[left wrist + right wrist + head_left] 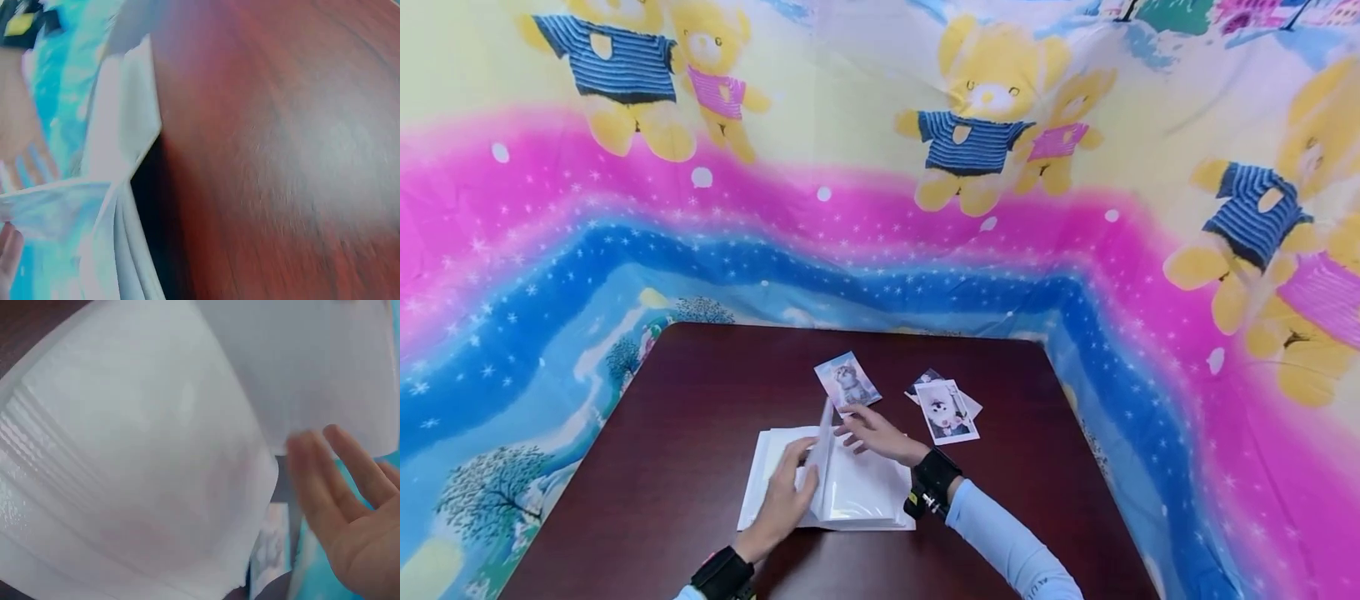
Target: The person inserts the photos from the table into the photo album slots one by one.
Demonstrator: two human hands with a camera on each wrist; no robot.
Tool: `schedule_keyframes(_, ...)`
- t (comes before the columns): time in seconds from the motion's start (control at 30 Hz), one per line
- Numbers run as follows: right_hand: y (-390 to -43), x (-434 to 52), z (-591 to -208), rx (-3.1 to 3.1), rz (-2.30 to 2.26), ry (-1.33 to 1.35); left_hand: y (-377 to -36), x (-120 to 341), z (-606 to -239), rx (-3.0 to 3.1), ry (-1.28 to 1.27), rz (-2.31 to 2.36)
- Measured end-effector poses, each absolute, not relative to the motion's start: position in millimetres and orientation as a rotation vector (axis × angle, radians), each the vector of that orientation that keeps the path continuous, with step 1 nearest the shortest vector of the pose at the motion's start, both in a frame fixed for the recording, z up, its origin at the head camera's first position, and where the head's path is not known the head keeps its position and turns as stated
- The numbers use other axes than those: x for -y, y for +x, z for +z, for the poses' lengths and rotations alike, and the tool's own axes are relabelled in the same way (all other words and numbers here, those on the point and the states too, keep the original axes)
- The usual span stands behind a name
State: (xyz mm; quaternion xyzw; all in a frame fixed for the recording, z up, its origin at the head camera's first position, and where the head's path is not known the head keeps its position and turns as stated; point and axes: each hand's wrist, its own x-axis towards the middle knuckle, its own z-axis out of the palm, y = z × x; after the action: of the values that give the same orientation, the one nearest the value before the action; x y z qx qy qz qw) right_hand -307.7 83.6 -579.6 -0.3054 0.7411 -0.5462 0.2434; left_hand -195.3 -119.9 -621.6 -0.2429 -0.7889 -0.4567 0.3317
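A white photo album (752, 492) lies spread on the table, with clear sleeves on its pages. One page (822, 462) stands up near the spine. On that page's left side is my left hand (782, 496), its bent fingers and thumb right at the sheet. My right hand (880, 437) reaches over the right-hand page (868, 492), fingers extended toward the raised page's upper edge. In the right wrist view, the straight fingers (319, 481) overlap the lower edge of the raised page (325, 375). Part of the left fingers shows beside a translucent sleeve (56, 212) in the left wrist view.
A kitten picture card (847, 377) lies just beyond the album. Right of it, a white-bordered card (947, 412) overlaps another card (972, 406). The dark wooden table (700, 400) is bordered by a hanging cloth printed with bears (981, 100).
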Motion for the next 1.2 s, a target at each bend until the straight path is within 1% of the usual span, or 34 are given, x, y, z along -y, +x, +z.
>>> schedule_keyframes(0.07,-307,-82,-579,-2.163,-1.372,-0.974,-197,129,-621,2.043,-0.527,-1.175)
schedule_keyframes(0.13,-307,-85,-582,-2.306,-1.268,-1.047,-198,137,-624,2.065,-0.439,-1.146)
schedule_keyframes(0.3,-310,-102,-597,-2.464,-1.189,-1.022,-196,153,-640,2.156,-0.33,-1.095)
schedule_keyframes(0.5,-311,-121,-614,-2.656,-1.062,-1.096,-192,167,-652,2.299,-0.421,-0.957)
schedule_keyframes(0.7,-303,-134,-621,-2.723,-0.948,-1.028,-188,179,-655,2.47,-0.535,-0.734)
schedule_keyframes(0.8,-301,-137,-623,-2.724,-0.896,-0.998,-191,182,-652,2.513,-0.584,-0.59)
schedule_keyframes(0.87,-301,-138,-625,-2.743,-0.868,-0.97,-197,178,-647,2.513,-0.57,-0.514)
schedule_keyframes(0.97,-302,-137,-631,-2.762,-0.869,-0.933,-213,165,-636,2.5,-0.476,-0.491)
schedule_keyframes(1.07,-303,-134,-637,-2.755,-0.875,-0.932,-233,145,-627,2.479,-0.346,-0.604)
schedule_keyframes(1.2,-300,-128,-644,-2.719,-0.875,-0.943,-266,116,-624,2.46,-0.189,-0.76)
